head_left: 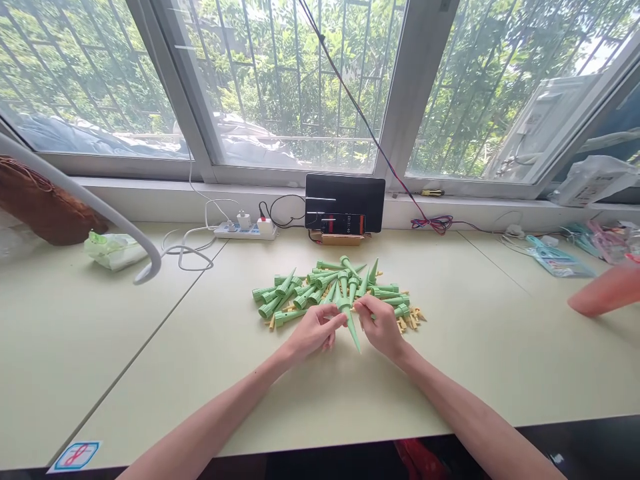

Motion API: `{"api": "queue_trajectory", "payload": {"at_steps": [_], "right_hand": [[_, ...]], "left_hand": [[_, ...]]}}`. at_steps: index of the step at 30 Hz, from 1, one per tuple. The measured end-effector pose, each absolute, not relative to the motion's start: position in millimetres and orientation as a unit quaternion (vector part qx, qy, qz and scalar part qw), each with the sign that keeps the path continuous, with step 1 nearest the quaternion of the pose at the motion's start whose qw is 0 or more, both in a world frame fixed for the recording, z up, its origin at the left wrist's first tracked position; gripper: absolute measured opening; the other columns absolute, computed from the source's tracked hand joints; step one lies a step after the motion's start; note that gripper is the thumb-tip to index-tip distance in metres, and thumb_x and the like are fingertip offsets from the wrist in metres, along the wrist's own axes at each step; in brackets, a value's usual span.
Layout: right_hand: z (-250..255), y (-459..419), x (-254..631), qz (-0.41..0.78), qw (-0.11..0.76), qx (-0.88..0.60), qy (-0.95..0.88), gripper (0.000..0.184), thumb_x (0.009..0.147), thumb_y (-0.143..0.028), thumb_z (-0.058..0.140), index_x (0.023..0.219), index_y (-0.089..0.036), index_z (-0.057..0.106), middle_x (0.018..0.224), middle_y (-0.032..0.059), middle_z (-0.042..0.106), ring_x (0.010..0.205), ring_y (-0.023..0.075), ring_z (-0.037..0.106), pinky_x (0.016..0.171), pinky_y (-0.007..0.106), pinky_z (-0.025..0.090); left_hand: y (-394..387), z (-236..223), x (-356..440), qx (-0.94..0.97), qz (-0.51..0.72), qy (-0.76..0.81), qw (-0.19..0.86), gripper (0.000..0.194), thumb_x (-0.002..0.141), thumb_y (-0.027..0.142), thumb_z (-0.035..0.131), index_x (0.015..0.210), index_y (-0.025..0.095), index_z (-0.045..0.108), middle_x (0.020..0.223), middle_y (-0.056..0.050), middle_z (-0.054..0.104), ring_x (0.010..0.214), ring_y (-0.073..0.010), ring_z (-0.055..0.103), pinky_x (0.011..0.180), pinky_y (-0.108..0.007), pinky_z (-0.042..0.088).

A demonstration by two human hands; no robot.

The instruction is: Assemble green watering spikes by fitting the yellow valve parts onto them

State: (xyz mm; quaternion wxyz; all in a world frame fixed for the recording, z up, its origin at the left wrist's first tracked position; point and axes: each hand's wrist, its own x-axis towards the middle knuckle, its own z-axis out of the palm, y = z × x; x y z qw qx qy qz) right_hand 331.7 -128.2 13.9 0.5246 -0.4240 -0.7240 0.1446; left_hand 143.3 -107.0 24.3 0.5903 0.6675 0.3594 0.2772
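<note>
A green plant watering spike [353,330] with a ribbed cap is held in my left hand [315,328], its point slanting down toward me. Thumb and fingers of that hand close around the spike near its cap. My right hand [381,325] is closed in a pinch beside the cap; what its fingertips hold is too small and hidden to make out. Just behind both hands lies a pile of green watering spikes [314,293], mostly on their sides, a few upright. Small yellow pegs [413,319] are scattered under and around the pile, partly covered by it.
Behind the pile, a tablet [345,193] leans on a stand with a phone [344,223] before it. A power strip [246,231] with cables lies to its left. A grey curved arm [90,190] crosses the left side; a pink object [603,290] lies at right.
</note>
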Motion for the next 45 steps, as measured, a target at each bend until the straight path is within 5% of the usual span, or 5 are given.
{"api": "queue_trajectory", "payload": {"at_steps": [12,18,23,28,45], "right_hand": [[16,-129,330,0.169,0.511,-0.443,-0.717,0.034,0.101,-0.032,0.041,0.071,-0.019,0.051,0.06,-0.0015,0.048,0.053,0.0124,0.041,0.052,0.026,0.034],[18,-131,330,0.158,0.531,-0.469,-0.688,0.032,0.101,-0.034,0.041,0.075,-0.02,0.054,0.059,-0.0017,0.05,0.053,0.013,0.045,0.054,0.026,0.037],[20,-131,332,0.144,0.545,-0.484,-0.669,0.032,0.101,-0.033,0.042,0.074,-0.02,0.051,0.06,-0.002,0.048,0.053,0.0126,0.045,0.054,0.026,0.037],[19,-131,330,0.134,0.539,-0.44,-0.705,0.03,0.101,-0.028,0.042,0.075,-0.02,0.053,0.06,-0.0021,0.049,0.055,0.0125,0.046,0.056,0.026,0.038],[16,-130,329,0.147,0.523,-0.429,-0.722,0.033,0.101,-0.03,0.042,0.07,-0.02,0.05,0.061,-0.0014,0.048,0.055,0.0128,0.042,0.053,0.026,0.034]], "left_hand": [[-105,10,143,0.822,0.398,0.328,0.241,0.029,0.097,0.035,0.051,0.121,0.025,0.062,0.103,-0.006,0.06,0.061,-0.0078,0.049,0.058,-0.023,0.047],[-110,23,148,0.764,0.409,0.374,0.33,0.038,0.091,0.041,0.058,0.125,0.024,0.058,0.103,-0.005,0.062,0.053,-0.006,0.049,0.052,-0.023,0.048],[-110,32,149,0.629,0.353,0.389,0.573,0.053,0.092,0.059,0.047,0.073,0.012,0.061,0.062,-0.002,0.059,0.038,-0.0073,0.048,0.037,-0.02,0.037],[-107,29,148,0.538,0.26,0.3,0.744,0.067,0.092,0.067,0.039,0.072,0.008,0.066,0.065,-0.009,0.066,0.037,-0.0093,0.051,0.033,-0.022,0.036],[-107,37,139,0.688,0.251,0.312,0.606,0.041,0.088,0.055,0.057,0.095,0.015,0.061,0.051,0.004,0.05,0.044,-0.01,0.051,0.043,-0.02,0.04]]}}
